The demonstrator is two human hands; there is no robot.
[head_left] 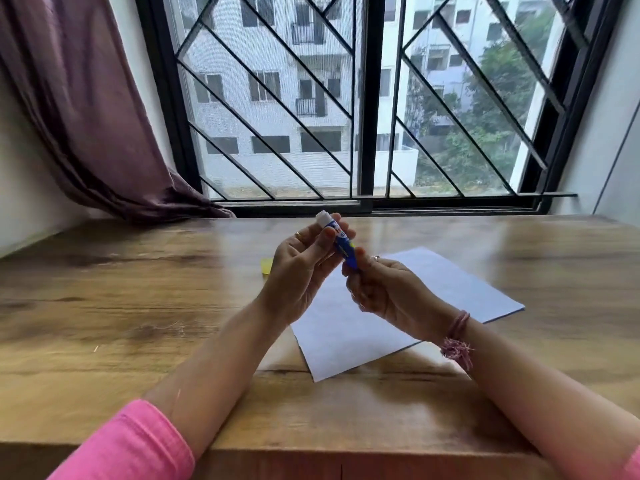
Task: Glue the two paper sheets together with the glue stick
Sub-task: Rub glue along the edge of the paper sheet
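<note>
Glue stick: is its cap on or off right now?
Off. The glue stick shows its bare white tip between both hands, and the yellow cap lies on the table.

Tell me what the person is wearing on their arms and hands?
Bright pink sleeves are pushed up both forearms. The right wrist has a pink thread bracelet with a frayed tassel. Each hand wears a ring: a gold one on the left hand, a small one on the right hand.

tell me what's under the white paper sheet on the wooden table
The white paper sheet lies flat on the wooden table. A thin darker edge shows along its right and near sides, perhaps the second sheet; anything else beneath is covered.
</note>
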